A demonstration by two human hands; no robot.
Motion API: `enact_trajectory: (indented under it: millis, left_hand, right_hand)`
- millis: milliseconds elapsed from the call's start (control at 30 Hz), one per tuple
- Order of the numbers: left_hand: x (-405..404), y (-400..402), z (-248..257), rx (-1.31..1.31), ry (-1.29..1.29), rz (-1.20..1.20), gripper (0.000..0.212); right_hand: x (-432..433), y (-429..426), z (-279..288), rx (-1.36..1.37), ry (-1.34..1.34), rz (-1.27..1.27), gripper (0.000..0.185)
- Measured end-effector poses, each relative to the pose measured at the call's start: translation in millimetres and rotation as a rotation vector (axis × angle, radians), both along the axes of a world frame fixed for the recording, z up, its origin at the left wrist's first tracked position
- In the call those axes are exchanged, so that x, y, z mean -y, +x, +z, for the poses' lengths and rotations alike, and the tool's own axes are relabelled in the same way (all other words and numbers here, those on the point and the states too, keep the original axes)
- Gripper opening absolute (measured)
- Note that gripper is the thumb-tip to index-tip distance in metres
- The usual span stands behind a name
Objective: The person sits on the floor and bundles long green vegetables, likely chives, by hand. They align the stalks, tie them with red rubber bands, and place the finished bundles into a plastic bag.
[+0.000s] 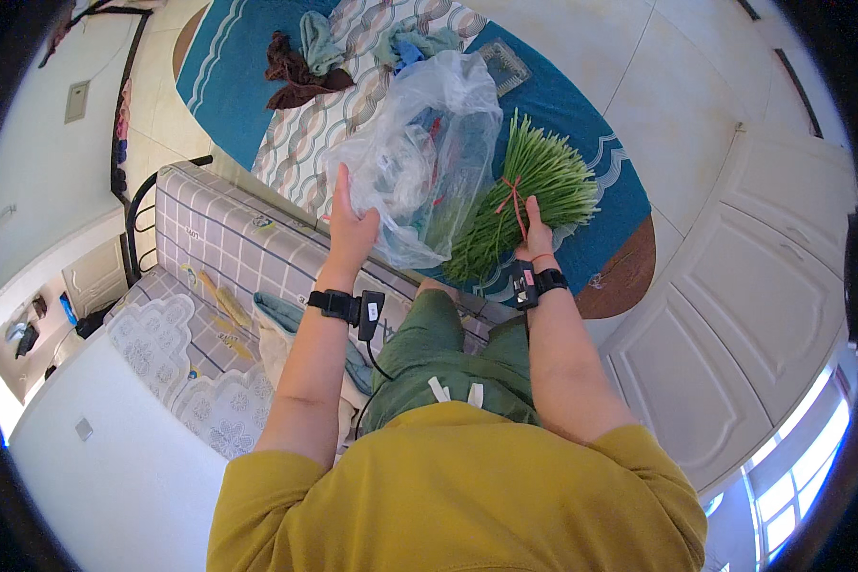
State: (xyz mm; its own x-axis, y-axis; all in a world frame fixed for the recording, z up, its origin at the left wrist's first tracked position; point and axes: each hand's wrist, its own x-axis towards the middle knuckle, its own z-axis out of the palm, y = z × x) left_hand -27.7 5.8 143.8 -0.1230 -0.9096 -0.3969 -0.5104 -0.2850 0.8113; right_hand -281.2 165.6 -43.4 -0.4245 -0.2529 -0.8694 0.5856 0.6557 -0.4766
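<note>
My left hand [353, 230] is at the left edge of a clear plastic bag [465, 93], its index finger and thumb spread apart. Its other fingers are hidden, so I cannot tell whether they grip the plastic. My right hand [538, 232] holds a thick bunch of long, thin green vegetable stems [554, 171] by its right side. A pink-red tie [513, 191] goes around the bunch, whose pale cut ends point away from me. The lower left part of the bunch lies against the bag. More crumpled clear plastic and some red strips show inside the bag.
A blue patterned cloth [222, 79] covers the oval table. On it lie a brown cloth [293, 75], grey-green cloths [320, 43] and a clear rectangular tray [504, 66]. A checked sofa [236, 207] runs along the left, with a brush [229, 300] on it. White cabinets [715, 343] stand at right.
</note>
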Motion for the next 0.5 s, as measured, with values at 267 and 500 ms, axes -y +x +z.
enact_trajectory:
  millis: [267, 500]
  left_hand:
    - [-8.5, -10.5, 2.3, 0.097, -0.069, -0.08, 0.076]
    - [-33.7, -29.0, -4.2, 0.046, -0.187, -0.163, 0.076]
  right_hand:
    - [-26.1, -54.6, 31.0, -0.026, -0.203, -0.115, 0.068]
    - [-112.8, -136.1, 127.0, 0.139, -0.365, -0.137, 0.057]
